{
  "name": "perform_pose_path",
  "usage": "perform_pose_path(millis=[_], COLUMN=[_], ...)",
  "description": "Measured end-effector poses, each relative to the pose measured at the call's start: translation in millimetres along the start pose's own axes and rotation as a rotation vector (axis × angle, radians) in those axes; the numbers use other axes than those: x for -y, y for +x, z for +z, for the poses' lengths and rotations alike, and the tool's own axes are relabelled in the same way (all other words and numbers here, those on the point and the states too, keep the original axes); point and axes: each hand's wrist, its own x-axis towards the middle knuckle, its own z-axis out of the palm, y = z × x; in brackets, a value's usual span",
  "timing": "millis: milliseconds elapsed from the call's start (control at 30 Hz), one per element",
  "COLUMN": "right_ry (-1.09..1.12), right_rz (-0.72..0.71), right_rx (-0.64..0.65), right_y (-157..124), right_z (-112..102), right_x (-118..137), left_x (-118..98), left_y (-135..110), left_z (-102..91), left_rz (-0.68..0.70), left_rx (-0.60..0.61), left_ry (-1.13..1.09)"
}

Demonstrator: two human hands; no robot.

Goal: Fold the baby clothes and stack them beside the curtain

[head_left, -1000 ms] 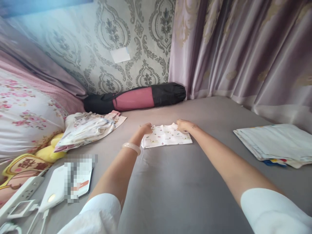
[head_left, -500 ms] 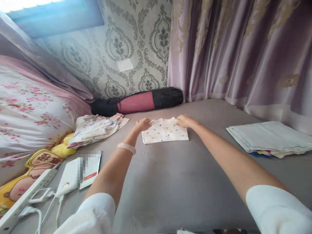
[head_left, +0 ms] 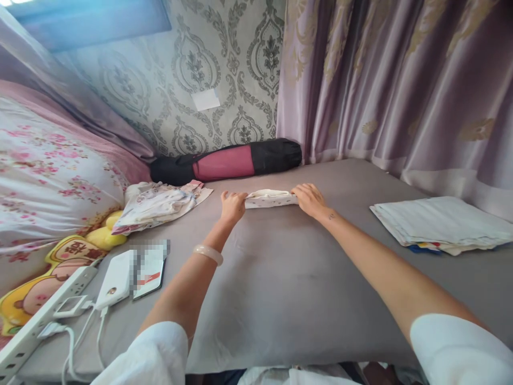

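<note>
A small white printed garment (head_left: 270, 200), folded into a narrow strip, is held near the middle of the grey bed sheet (head_left: 288, 289). My left hand (head_left: 233, 206) grips its left end, fingers closed on the cloth. At the opposite end my right hand (head_left: 309, 199) is closed over the right edge, fingertips hidden by the hand itself. Along the top of the strip an open fold of cream cloth shows. Both arms reach forward across the sheet, and a pale bangle (head_left: 208, 254) circles the left wrist.
Left lies a loose pile of patterned clothes (head_left: 160, 206); right, a flat stack of folded cloths (head_left: 444, 222). A black and pink rolled bag (head_left: 226, 163) lies along the wall. A power strip (head_left: 48, 315), white power bank (head_left: 117, 278) with cables and phone (head_left: 149, 286) sit near left.
The garment's printed front, spread out flat before, is now folded into a thin strip with its opening upward. Both hands have stayed at its ends. The view has tilted slightly down.
</note>
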Motion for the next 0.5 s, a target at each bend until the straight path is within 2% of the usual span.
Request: perform_pose_path(millis=[167, 300, 500], right_ry=[0.030, 0.069, 0.127], right_rz=[-0.067, -0.108, -0.124], right_rx=[0.057, 0.111, 0.203], right_y=[-31.6, -49.7, -66.6], right_z=[5.0, 13.9, 25.7], right_x=[4.4, 3.7, -0.4], left_x=[8.1, 14.1, 17.9], left_y=[-35.9, -54.9, -70.3], left_z=[21.9, 37.3, 42.0], left_rz=[0.131, 0.215, 0.245], left_rx=[0.025, 0.116, 0.173], left_ry=[-0.095, -0.147, -0.203])
